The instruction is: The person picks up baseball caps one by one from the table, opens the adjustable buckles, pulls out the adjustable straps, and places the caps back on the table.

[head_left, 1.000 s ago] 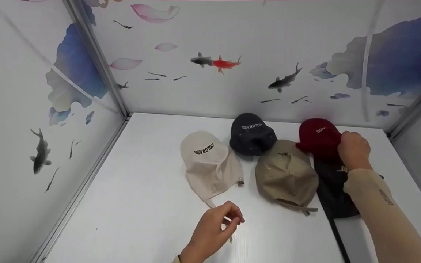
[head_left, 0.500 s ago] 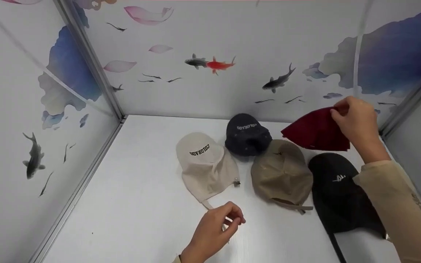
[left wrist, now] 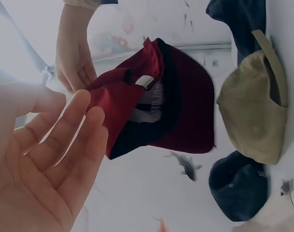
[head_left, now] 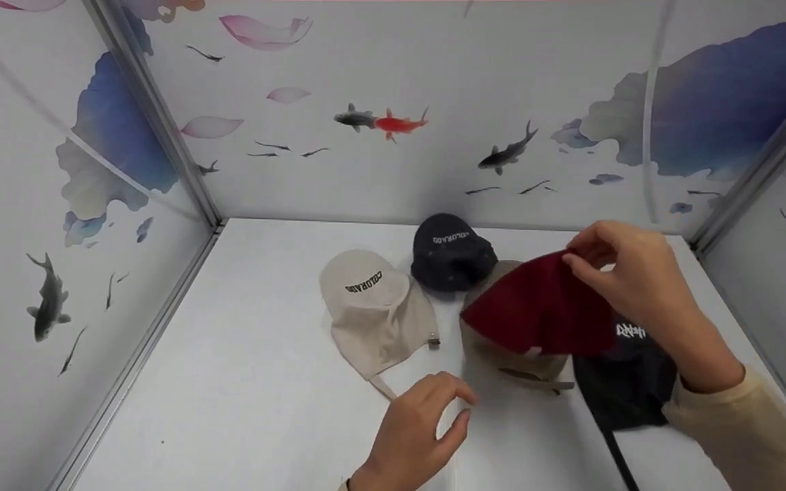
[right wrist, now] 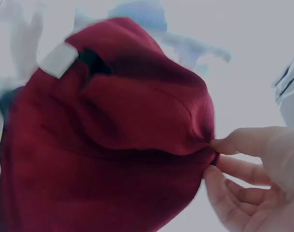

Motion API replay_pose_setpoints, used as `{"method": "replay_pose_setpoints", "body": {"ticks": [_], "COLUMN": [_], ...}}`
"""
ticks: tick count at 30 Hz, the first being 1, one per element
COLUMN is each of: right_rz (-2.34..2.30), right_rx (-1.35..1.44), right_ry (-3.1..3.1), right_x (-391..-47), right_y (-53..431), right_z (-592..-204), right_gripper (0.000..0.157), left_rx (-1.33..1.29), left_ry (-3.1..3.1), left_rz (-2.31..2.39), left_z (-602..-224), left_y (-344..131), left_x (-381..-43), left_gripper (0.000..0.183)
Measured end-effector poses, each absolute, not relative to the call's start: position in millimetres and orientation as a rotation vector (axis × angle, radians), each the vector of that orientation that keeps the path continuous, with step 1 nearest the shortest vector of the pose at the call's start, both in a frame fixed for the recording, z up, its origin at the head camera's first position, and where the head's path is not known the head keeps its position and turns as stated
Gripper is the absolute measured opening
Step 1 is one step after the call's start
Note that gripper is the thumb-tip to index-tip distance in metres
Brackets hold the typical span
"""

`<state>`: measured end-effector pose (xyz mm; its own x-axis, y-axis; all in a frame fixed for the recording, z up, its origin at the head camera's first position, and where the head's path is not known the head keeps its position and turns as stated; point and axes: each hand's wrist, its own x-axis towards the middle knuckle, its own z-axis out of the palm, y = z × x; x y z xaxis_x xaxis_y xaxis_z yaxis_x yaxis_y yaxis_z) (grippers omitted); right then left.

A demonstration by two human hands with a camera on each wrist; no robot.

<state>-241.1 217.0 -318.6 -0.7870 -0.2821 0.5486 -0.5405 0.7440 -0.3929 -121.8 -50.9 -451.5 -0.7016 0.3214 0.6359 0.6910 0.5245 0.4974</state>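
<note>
Between thumb and fingers, my right hand (head_left: 638, 286) pinches the crown of a dark red baseball cap (head_left: 536, 307). The cap hangs in the air, its underside and white label showing in the left wrist view. In the head view it overlaps the khaki cap (head_left: 536, 372), covering much of it. Holding nothing, my left hand (head_left: 417, 433) has its fingers loosely bent near the strap of the cream cap (head_left: 366, 286). A black cap (head_left: 628, 382) lies under the right forearm, partly hidden. The navy cap (head_left: 451, 252) sits behind the khaki one.
The caps lie on a white table (head_left: 243, 354). A back wall (head_left: 338, 177) painted with fish and petals and a left side wall (head_left: 18, 204) enclose it, with a metal post (head_left: 161, 116) at their corner. The black cap's strap (head_left: 618, 457) trails forward.
My right hand has lifted the red cap off the black one and brought it left and toward me, over the khaki cap. My left hand's fingers have spread a little.
</note>
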Motion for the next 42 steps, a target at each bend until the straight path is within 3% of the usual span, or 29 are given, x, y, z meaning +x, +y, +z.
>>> {"method": "replay_pose_setpoints", "body": {"ticks": [7,14,19,27,32,42], "right_rz": [0.867,1.002,1.057,1.085,1.174,1.363], "right_rx": [0.793,0.956,1.028,1.014,0.972,1.000], "right_ry": [-2.569,-2.562,-2.579,-2.663,-2.639,-2.637], "right_x": [-200,-182,-181,-185,-166,-130], "right_y": [192,175,171,173,179,179], "right_z": [-322,-324,-330,-356,-379,-414], "right_gripper": [0.018,0.022,0.020,0.011,0.017,0.010], "left_rx": [-0.858,-0.693,-0.605,-0.614,-0.557,-0.466], "left_ry": [-2.109,-2.151,-2.215,-2.319,-2.297,-2.245], "left_rz": [-0.879,-0.756,-0.888,-1.530,-1.690,-1.785], "left_z": [-442,-438,-435,-434,-436,-439], "left_y": [-45,-39,-43,-50,-53,-51], "left_x": [-116,-112,-112,-117,-124,-131], "left_gripper": [0.031,0.045,0.031,0.004,0.008,0.008]}}
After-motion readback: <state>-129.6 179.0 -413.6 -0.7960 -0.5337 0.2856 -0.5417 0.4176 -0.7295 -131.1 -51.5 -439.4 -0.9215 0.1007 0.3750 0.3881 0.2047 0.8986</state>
